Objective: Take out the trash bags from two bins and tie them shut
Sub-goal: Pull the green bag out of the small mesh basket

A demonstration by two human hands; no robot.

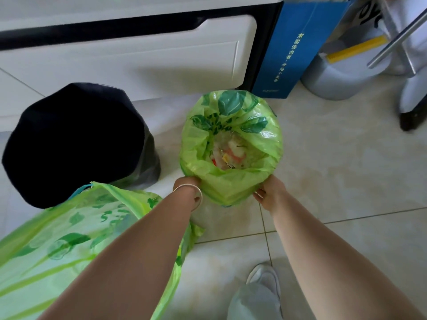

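Pale floor tiles (335, 158) by white cabinet (127, 56); both hands' grip clenched on green bag (231, 183).

A white cabinet (129, 58) with a dark recessed strip stands along pale floor tiles (346, 176). A blue paper bag (298, 47) printed with Chinese characters leans at its corner, beside a silvery round container (342, 77). A pale shoe (265, 279) shows below.

Pale tiled floor (346, 169) — black bin (76, 144), green-bagged bin (231, 144), blue box (298, 47) standing on it.
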